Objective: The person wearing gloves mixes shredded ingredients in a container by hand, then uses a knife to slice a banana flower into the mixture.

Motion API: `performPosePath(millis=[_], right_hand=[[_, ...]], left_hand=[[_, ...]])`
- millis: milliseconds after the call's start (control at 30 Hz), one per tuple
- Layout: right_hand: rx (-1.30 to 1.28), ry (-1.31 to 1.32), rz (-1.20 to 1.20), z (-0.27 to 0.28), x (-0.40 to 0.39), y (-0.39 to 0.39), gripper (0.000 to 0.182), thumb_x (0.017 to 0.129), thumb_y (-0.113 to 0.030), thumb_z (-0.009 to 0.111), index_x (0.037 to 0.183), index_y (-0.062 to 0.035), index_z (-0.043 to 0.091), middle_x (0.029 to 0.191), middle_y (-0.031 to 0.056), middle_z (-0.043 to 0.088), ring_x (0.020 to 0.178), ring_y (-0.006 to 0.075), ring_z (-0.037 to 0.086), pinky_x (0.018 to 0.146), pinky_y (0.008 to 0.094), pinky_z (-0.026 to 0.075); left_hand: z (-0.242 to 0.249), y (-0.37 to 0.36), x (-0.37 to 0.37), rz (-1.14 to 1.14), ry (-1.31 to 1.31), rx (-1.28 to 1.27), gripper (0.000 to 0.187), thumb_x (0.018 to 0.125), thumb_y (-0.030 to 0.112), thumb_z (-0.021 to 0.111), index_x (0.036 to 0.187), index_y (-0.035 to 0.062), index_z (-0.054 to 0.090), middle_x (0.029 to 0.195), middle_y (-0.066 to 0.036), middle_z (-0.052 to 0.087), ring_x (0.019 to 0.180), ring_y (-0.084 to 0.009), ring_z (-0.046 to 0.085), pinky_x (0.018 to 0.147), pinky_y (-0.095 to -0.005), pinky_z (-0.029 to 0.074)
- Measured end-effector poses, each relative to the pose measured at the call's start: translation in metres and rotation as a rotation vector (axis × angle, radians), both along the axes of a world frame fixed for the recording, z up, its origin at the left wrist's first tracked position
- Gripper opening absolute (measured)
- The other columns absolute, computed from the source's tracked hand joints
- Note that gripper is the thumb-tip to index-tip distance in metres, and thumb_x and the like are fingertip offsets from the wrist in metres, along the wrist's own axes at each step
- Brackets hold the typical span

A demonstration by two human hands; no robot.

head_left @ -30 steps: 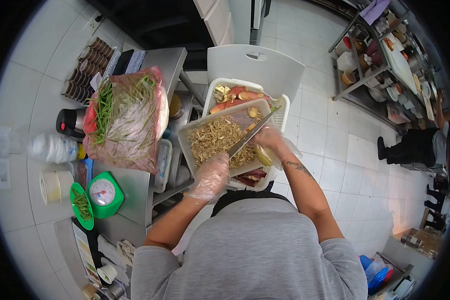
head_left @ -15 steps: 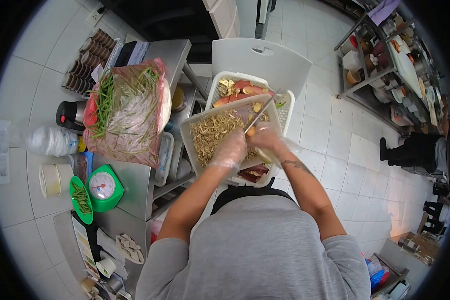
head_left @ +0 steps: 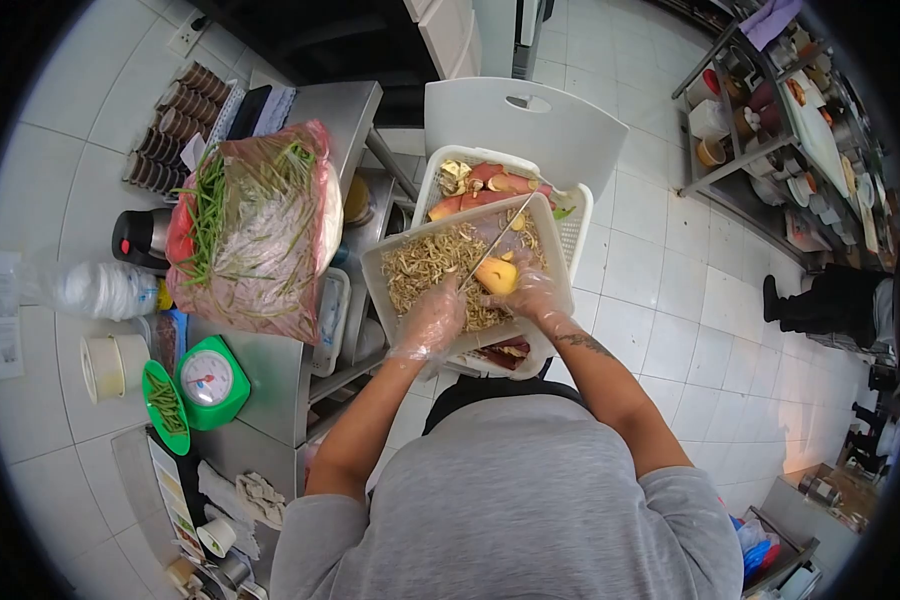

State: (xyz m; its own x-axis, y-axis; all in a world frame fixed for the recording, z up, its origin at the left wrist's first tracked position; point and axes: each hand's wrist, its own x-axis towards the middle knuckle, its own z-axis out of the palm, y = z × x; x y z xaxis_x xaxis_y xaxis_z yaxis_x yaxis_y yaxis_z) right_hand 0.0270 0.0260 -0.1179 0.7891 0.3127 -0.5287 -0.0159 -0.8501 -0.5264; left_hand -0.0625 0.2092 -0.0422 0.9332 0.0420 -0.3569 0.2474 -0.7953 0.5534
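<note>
My left hand [head_left: 434,310], in a clear plastic glove, is closed around the handle of a long thin knife [head_left: 500,235], its blade pointing up and to the right. My right hand [head_left: 532,292], also gloved, grips a yellow, peeled-looking sweet potato [head_left: 495,275] beside the blade. Both hands are over a pale plastic tub [head_left: 554,238] that contains many thin brownish-white strips [head_left: 425,262]. Behind it, a white basket [head_left: 579,222] holds red-skinned sweet potato pieces [head_left: 480,188]. Dark red pieces [head_left: 502,352] lie below the tub's near edge.
A white chair [head_left: 525,120] stands behind the basket. To the left, a steel table [head_left: 260,365] bears a bag of green beans [head_left: 260,225] and a green scale [head_left: 213,385]. At the right are a cluttered rack [head_left: 760,150] and another person's dark-clothed legs [head_left: 820,300].
My left hand and the knife have shifted left and slightly down. My right hand has turned and lowered a little, so more of the yellow sweet potato shows.
</note>
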Motion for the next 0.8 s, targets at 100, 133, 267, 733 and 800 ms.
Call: performPosePath(millis=[100, 133, 267, 733, 800], right_hand=[[-0.123, -0.133, 0.101, 0.010, -0.004, 0.013, 0.108, 0.061, -0.047, 0.088, 0.147, -0.0065, 0.037, 0.147, 0.0199, 0.045, 0.131, 0.0351, 0.050, 0.110, 0.0386, 0.040], [-0.180, -0.197, 0.166, 0.023, -0.005, 0.018, 0.106, 0.062, -0.047, 0.087, 0.147, -0.0064, 0.038, 0.146, 0.0191, 0.045, 0.130, 0.0354, 0.050, 0.110, 0.0387, 0.040], [-0.236, -0.154, 0.258, 0.021, 0.004, 0.026, 0.094, 0.066, -0.039, 0.083, 0.143, -0.0074, 0.042, 0.146, 0.0205, 0.044, 0.127, 0.0331, 0.053, 0.105, 0.0387, 0.045], [0.275, -0.043, 0.080, 0.026, 0.026, -0.020, 0.083, 0.061, -0.041, 0.083, 0.133, -0.0079, 0.057, 0.103, 0.0235, 0.070, 0.098, 0.0365, 0.067, 0.087, 0.0423, 0.050], [0.310, -0.071, 0.066, 0.024, 0.026, -0.025, 0.082, 0.062, -0.041, 0.083, 0.133, -0.0089, 0.057, 0.101, 0.0225, 0.070, 0.095, 0.0359, 0.067, 0.085, 0.0422, 0.051]], left_hand=[[-0.016, 0.003, -0.011, -0.015, -0.126, -0.026, 0.025, 0.097, 0.019, 0.047, 0.107, -0.0036, 0.051, 0.093, -0.032, 0.063, 0.089, -0.0463, 0.063, 0.079, -0.0541, 0.048], [-0.021, 0.003, -0.014, -0.010, -0.133, -0.030, 0.025, 0.097, 0.019, 0.047, 0.107, -0.0036, 0.051, 0.092, -0.032, 0.063, 0.088, -0.0463, 0.063, 0.079, -0.0541, 0.048], [-0.017, 0.003, -0.019, 0.060, -0.091, -0.009, 0.023, 0.097, 0.019, 0.050, 0.106, -0.0024, 0.051, 0.088, -0.032, 0.062, 0.085, -0.0480, 0.062, 0.075, -0.0549, 0.047], [0.038, 0.001, -0.043, -0.118, -0.045, 0.108, 0.012, 0.092, 0.008, 0.043, 0.097, -0.0008, 0.049, 0.093, -0.027, 0.062, 0.093, -0.0456, 0.062, 0.081, -0.0541, 0.047], [0.043, 0.000, -0.042, -0.120, -0.040, 0.118, 0.011, 0.091, 0.007, 0.042, 0.096, -0.0008, 0.049, 0.093, -0.027, 0.061, 0.094, -0.0455, 0.061, 0.081, -0.0543, 0.046]])
